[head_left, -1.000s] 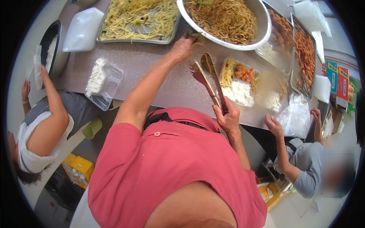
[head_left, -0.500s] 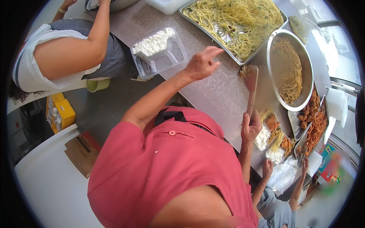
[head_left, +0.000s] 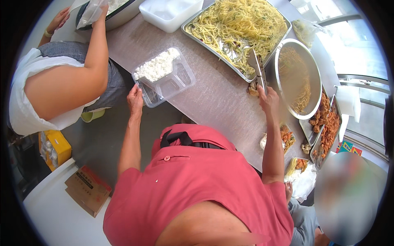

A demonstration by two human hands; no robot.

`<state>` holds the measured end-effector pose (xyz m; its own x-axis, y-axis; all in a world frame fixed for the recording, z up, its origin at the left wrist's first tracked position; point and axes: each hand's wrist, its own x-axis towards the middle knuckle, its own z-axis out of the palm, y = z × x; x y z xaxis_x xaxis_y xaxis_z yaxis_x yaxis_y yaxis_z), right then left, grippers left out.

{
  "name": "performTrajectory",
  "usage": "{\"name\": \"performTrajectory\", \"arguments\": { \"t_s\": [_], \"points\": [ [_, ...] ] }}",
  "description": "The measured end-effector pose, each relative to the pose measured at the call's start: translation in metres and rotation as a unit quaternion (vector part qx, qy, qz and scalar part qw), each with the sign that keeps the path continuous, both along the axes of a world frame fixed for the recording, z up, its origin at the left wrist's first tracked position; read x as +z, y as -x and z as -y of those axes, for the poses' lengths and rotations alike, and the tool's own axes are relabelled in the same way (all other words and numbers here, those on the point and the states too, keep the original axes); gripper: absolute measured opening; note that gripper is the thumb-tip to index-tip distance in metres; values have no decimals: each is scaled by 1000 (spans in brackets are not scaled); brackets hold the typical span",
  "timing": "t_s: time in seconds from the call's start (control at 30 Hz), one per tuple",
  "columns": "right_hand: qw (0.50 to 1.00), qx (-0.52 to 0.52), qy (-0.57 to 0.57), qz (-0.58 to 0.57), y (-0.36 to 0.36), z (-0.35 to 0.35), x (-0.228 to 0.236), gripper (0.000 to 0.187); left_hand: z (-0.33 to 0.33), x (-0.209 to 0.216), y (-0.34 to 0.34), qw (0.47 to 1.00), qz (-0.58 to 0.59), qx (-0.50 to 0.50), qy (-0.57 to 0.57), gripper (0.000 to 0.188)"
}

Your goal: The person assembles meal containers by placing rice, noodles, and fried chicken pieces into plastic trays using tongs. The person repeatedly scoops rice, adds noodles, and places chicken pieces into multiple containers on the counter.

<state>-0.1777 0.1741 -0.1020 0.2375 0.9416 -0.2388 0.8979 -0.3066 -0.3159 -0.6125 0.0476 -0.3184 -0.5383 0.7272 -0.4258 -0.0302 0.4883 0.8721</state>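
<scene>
My left hand (head_left: 135, 99) pinches the near left edge of a clear plastic compartment container (head_left: 180, 80), which rests on the table. White rice (head_left: 158, 65) fills its large section, while the smaller sections hold nothing. Metal tongs (head_left: 259, 69) are gripped in my right hand (head_left: 269, 99). Their tips point away from me over the near right corner of a metal tray (head_left: 230, 61) heaped with yellow shredded strips (head_left: 246, 26), possibly potato. Just right of the tongs stands a large steel bowl (head_left: 283, 86) partly filled with brown noodles (head_left: 303, 98).
Trays of reddish-brown food (head_left: 328, 129) stand at the right. Filled containers (head_left: 286, 137) lie near a seated person (head_left: 303, 217). At left, another person (head_left: 65, 90) holds a plastic bag by a rice pot (head_left: 117, 8). A white tub (head_left: 170, 14) sits at the back.
My left hand has come back leftward and taken hold of the container's edge. My right hand has moved forward with the tongs toward the tray of yellow strips.
</scene>
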Motion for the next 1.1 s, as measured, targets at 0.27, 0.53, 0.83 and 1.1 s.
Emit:
{"name": "performTrajectory", "arguments": {
  "t_s": [0.27, 0.53, 0.83, 1.1],
  "points": [
    [919, -206, 60, -332, -2, -116, -60, 40, -7, 21, -27, 996, 77, 44, -2, 36],
    [998, 4, -25, -64, 12, -169, -94, 45, -32, 32, -65, 997, 75, -21, 1, 36],
    [953, 272, -5, 133, 16, -107, -21, 35, -42, 41, -87, 994, 100, -32, -16, 38],
    [911, 335, 78, 227, 20, -83, 45, 35, -33, 43, -92, 992, 122, -9, -35, 37]
  ]
}}
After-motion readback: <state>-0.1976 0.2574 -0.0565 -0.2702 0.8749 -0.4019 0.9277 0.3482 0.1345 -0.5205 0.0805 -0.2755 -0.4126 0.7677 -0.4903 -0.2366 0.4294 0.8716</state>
